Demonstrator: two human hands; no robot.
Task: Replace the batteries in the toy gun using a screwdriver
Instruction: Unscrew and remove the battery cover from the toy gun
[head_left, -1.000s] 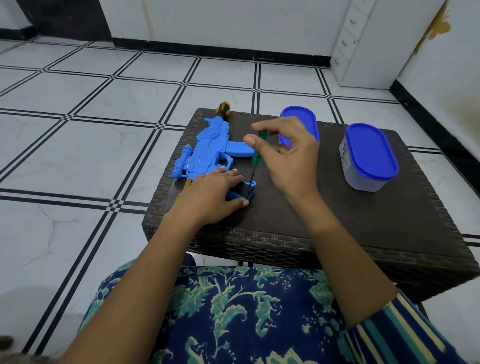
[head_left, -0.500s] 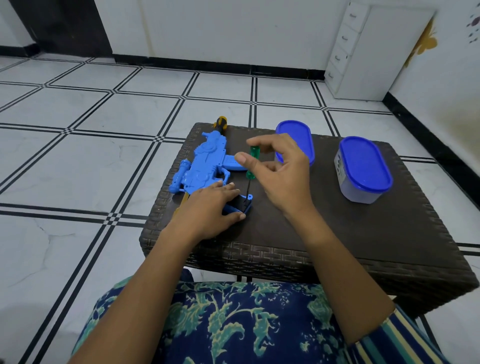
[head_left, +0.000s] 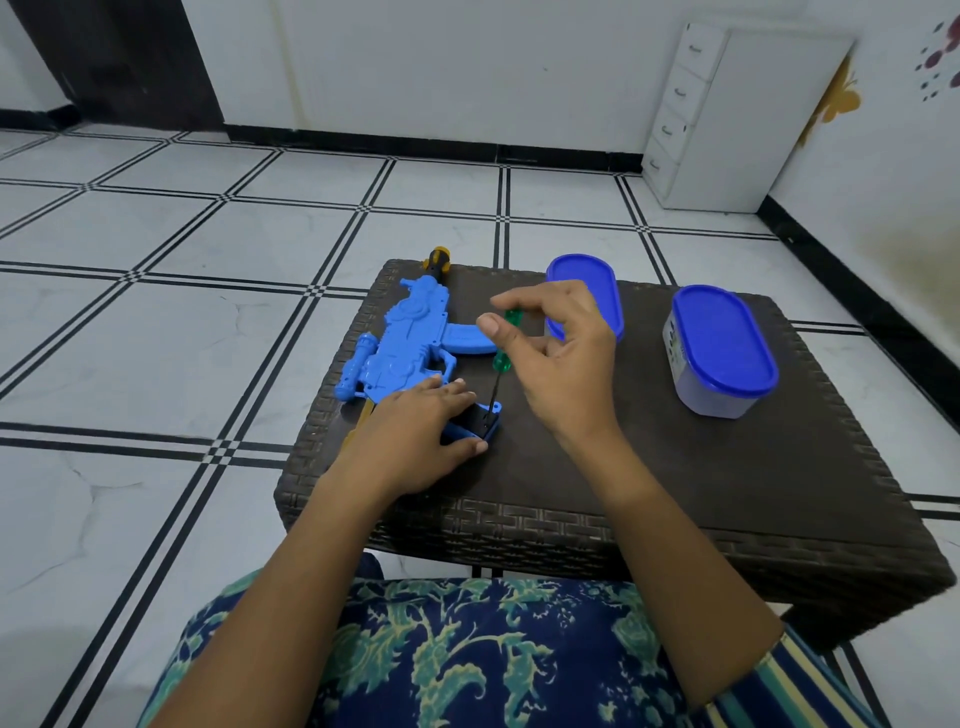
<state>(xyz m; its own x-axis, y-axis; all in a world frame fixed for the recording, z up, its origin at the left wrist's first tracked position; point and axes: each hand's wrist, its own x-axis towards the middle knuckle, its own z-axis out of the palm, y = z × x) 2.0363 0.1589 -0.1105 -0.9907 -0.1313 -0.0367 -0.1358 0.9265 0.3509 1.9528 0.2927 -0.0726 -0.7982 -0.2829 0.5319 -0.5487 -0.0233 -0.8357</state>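
My right hand pinches green screwdriver handle between thumb and fingers, shaft upright, tip on blue toy gun grip end. My left hand lies flat, pressing gun onto wicker tabletop. Two blue-lidded containers beyond, right.

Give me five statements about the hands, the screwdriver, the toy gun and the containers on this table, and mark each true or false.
1. The right hand holds a green-handled screwdriver. True.
2. The screwdriver lies flat on the table. False: it stands nearly upright, tip down on the toy gun's grip.
3. The left hand rests on the toy gun. True.
4. The toy gun is red. False: it is blue.
5. The blue-lidded container is open. False: its lid is on.
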